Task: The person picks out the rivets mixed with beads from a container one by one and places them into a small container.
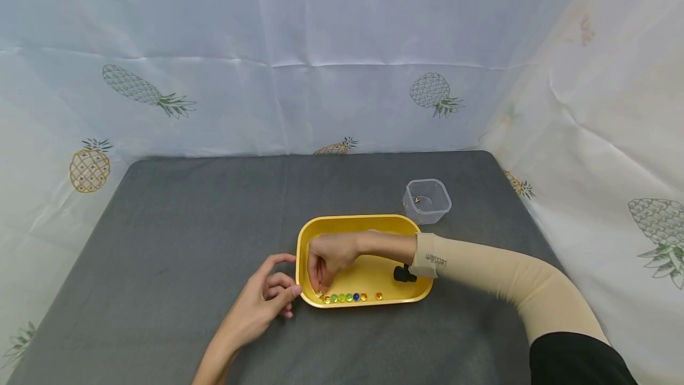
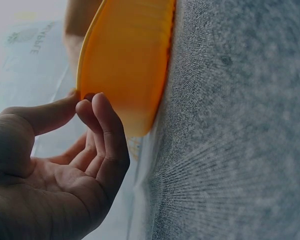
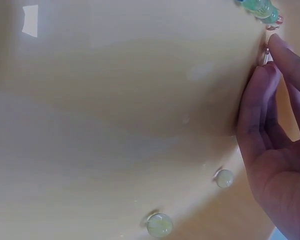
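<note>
A yellow tray lies on the table, with several glass marbles lined up along its near side. My right hand reaches down into the tray's near left corner. In the right wrist view its thumb and fingers pinch a small glassy marble, mostly covered by the fingertips, close to the end of the row. Two pale marbles sit apart along another wall there. With fingers loosely bent, my left hand touches the outside of the tray's left end, thumb at the rim.
Behind the tray's far right corner stands a clear plastic box with a small gold-coloured thing inside. A black camera mount on the right wrist hangs over the tray. Pineapple-print cloth surrounds the grey table.
</note>
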{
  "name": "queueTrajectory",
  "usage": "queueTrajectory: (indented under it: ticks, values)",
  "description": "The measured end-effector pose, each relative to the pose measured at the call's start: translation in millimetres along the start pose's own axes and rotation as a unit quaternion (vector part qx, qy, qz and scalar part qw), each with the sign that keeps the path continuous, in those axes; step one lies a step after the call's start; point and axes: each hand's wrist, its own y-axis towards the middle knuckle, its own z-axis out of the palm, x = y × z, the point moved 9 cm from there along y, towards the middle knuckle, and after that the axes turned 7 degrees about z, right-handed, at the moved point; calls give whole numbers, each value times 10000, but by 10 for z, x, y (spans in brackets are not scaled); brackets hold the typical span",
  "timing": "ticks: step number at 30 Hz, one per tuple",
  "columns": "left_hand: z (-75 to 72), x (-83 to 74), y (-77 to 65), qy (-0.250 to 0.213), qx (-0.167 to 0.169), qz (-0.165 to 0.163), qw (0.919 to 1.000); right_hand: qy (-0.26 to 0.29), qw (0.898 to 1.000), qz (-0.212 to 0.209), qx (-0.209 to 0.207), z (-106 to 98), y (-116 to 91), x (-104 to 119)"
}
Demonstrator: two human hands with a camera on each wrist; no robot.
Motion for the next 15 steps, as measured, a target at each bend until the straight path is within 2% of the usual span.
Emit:
queueTrajectory:
  ticks: [8,15]
  values:
    - [-6,-1,1,-14,-11,-16,10000,-32,10000,-14,37,-28,-25,20]
    - [0,-8,2,-77,-11,55,10000,-217,9992,-124,-318,-135,-87,23]
